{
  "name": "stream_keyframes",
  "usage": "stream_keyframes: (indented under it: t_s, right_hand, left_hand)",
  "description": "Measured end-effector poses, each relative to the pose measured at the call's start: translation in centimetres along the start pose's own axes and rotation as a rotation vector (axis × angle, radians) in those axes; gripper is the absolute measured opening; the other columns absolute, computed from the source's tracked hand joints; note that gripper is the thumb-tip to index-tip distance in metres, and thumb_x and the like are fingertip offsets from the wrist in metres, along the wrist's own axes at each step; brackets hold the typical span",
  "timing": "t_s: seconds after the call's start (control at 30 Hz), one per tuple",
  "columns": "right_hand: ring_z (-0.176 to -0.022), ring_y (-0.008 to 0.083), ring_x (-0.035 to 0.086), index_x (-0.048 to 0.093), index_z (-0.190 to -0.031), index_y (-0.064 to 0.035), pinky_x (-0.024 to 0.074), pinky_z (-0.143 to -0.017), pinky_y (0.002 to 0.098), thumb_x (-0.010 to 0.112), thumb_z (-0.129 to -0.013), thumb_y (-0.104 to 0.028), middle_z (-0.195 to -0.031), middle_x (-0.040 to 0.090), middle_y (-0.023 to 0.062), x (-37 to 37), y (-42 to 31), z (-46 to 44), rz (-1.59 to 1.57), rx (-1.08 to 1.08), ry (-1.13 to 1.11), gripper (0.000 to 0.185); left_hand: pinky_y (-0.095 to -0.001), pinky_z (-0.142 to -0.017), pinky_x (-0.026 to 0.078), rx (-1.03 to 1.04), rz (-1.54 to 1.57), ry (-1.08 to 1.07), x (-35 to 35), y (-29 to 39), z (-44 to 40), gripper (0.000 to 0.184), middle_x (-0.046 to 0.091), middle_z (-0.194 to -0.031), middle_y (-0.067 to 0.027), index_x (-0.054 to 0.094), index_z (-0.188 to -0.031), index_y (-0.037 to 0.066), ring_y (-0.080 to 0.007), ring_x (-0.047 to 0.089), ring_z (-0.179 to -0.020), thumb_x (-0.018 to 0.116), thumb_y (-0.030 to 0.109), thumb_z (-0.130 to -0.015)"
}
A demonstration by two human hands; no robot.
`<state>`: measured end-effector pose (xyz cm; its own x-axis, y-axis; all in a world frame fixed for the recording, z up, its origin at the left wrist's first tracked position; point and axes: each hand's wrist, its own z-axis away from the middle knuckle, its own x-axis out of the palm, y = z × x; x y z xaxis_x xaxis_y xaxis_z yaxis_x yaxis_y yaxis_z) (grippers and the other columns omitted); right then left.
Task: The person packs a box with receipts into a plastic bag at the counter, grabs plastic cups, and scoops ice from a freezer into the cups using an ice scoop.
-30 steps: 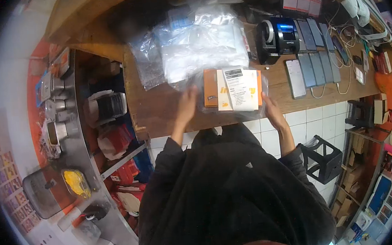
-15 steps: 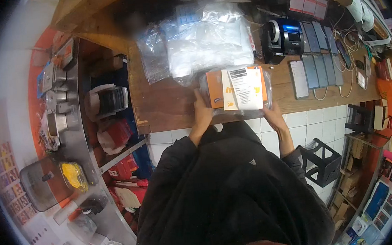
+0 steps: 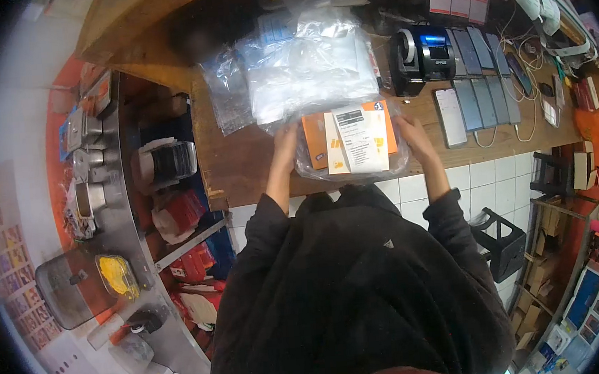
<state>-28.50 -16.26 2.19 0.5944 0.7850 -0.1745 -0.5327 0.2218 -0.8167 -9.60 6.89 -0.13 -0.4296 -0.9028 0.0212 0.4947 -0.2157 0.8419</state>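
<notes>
The clear wrapping is glossy, crinkled plastic, the slip matt paper, the table apparently smooth wood, the counter metal.

A black receipt printer stands at the upper right of the frame, with several smartphones lying beside it. A black plastic stool is at the lower right, and steel containers are at the middle left.
</notes>
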Motion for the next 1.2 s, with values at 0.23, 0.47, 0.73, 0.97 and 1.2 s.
stream_keyframes:
  t_s: [0.23,0.47,0.73,0.97,1.2]
  right_hand:
    - [-0.068,0.0162,0.048,0.047,-0.085,0.001,0.0401,-0.063,0.0292,0.058,-0.076,-0.001,-0.074,0.05,0.0084,3.2,-6.5,7.5,0.148,-0.691,0.528,0.014]
    - [-0.063,0.0162,0.051,0.051,-0.084,-0.0006,0.0422,-0.062,0.0288,0.06,-0.075,-0.002,-0.072,0.052,0.0081,-1.4,-10.3,15.1,0.479,-0.549,0.505,0.013]
    - [-0.098,0.0201,0.053,0.063,-0.083,0.0009,0.0399,-0.083,0.0318,0.074,-0.069,-0.011,-0.1,0.057,0.0117,-2.5,-11.8,17.7,0.182,-0.53,-0.335,0.022]
    - [-0.091,0.0229,0.059,0.06,-0.1,-0.0043,0.0466,-0.074,0.0308,0.067,-0.077,-0.014,-0.103,0.058,0.0097,2.1,-9.4,14.9,0.607,-0.583,-0.379,0.026]
    - [-0.088,0.0329,0.059,0.059,-0.099,-0.0052,0.0467,-0.072,0.0313,0.07,-0.074,-0.012,-0.1,0.059,0.0144,3.9,-8.9,13.3,0.604,-0.781,-0.194,0.028]
  left_hand:
    - [-0.0365,-0.074,0.041,0.851,-0.533,0.301,1.3,5.8,8.7,0.02,0.047,-0.094,-0.0146,0.052,-0.098,0.0,-0.0296,0.05,-0.087,0.056,0.002,-0.079]
    - [-0.0299,-0.071,0.044,0.511,-0.693,0.406,-2.3,12.7,18.8,0.023,0.051,-0.09,-0.0096,0.054,-0.1,0.001,-0.0187,0.055,-0.079,0.058,-0.003,-0.078]
    - [-0.0283,-0.067,0.049,0.306,0.171,-0.327,-0.3,11.5,17.9,0.014,0.054,-0.082,-0.0074,0.045,-0.097,0.003,-0.0204,0.064,-0.077,0.054,0.008,-0.088]
    - [-0.0294,-0.07,0.051,0.08,-0.159,-0.889,-2.1,7.3,18.5,0.019,0.06,-0.085,-0.0077,0.046,-0.104,0.001,-0.0163,0.063,-0.077,0.053,0.01,-0.089]
    - [-0.0319,-0.09,0.043,0.29,0.128,-0.616,-1.6,11.5,20.1,0.02,0.066,-0.091,-0.014,0.057,-0.1,-0.001,-0.019,0.061,-0.094,0.049,0.016,-0.092]
